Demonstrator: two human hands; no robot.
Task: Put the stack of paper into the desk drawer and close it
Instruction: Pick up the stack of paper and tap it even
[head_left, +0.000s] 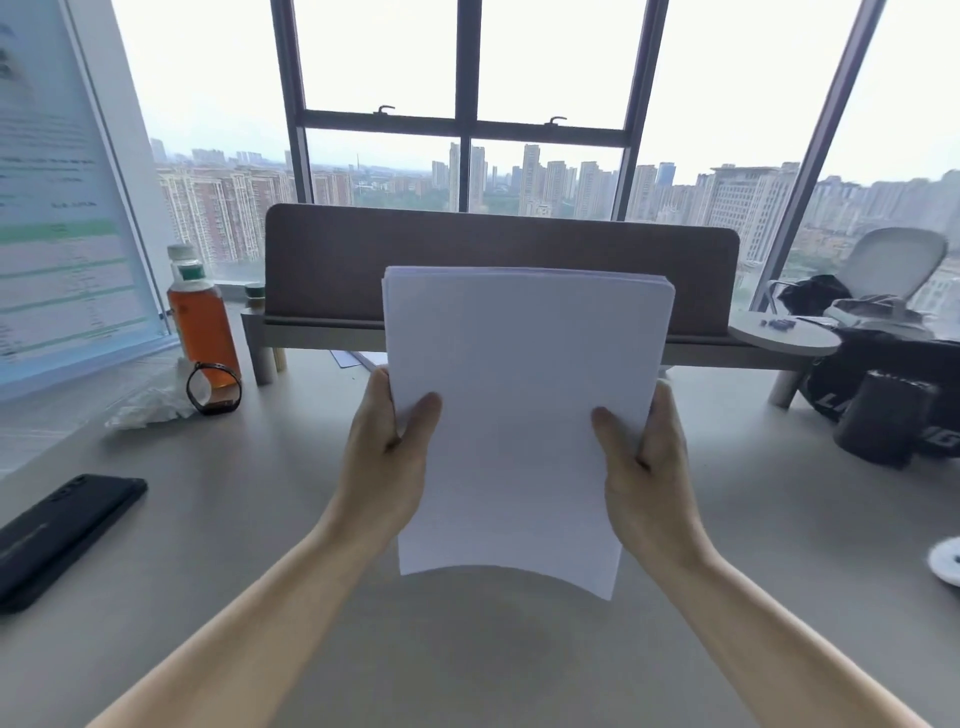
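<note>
A stack of white paper (519, 405) is held up in the air above the beige desk (234, 519), tilted toward me with its lower edge curling. My left hand (387, 452) grips its left edge, thumb on the front sheet. My right hand (649, 457) grips the right edge the same way. The paper's bottom edge hangs clear of the desk surface. No desk drawer shows in this view.
A monitor (62, 197) stands at the left, with an orange drink bottle (200, 322), a watch (214, 388) and crumpled plastic beside it. A black phone (57, 535) lies at the left edge. A brown divider panel (498, 260) on a riser stands behind the paper. Black bags (893, 410) sit at right.
</note>
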